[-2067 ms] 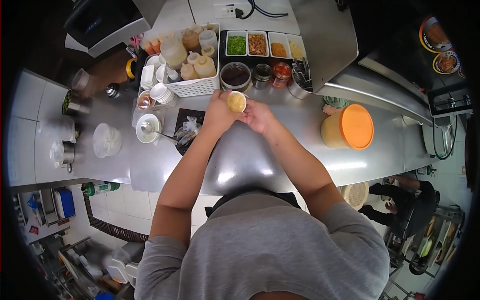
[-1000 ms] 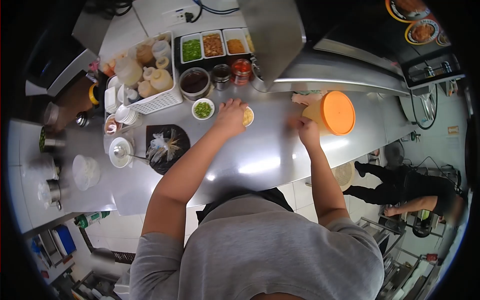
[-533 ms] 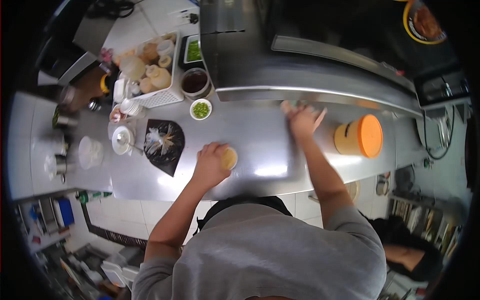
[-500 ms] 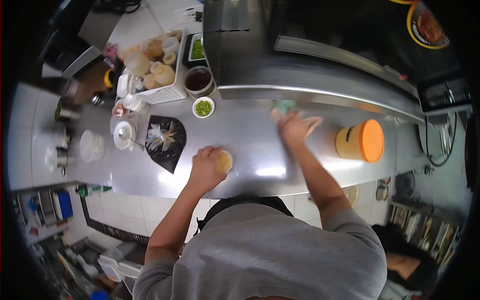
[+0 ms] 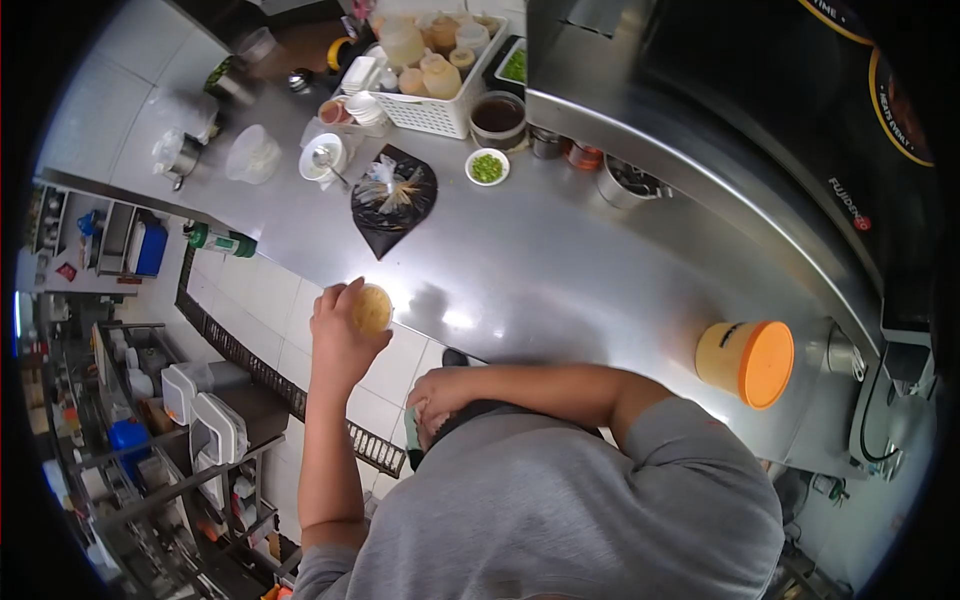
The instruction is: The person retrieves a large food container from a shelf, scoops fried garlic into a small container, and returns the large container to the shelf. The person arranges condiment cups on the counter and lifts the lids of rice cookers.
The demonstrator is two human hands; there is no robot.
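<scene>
My left hand grips a small round tub with pale yellow contents, raised past the counter's front edge. In front of my waist, my right hand is closed on a cloth; a green part of it hangs below the fingers. A knotted black plastic bag lies on the steel counter, beyond my left hand. Behind it stands a small white bowl of chopped green herbs.
A white basket of squeeze bottles and a dark-filled tub stand at the back. At the right is a yellow tub with an orange lid. A white bowl with a spoon sits left. The overhead steel appliance overhangs the counter's rear.
My left hand has lifted the tub off the counter and moved left. My right hand has drawn the cloth from the counter's back to my waist. The view has turned leftward.
</scene>
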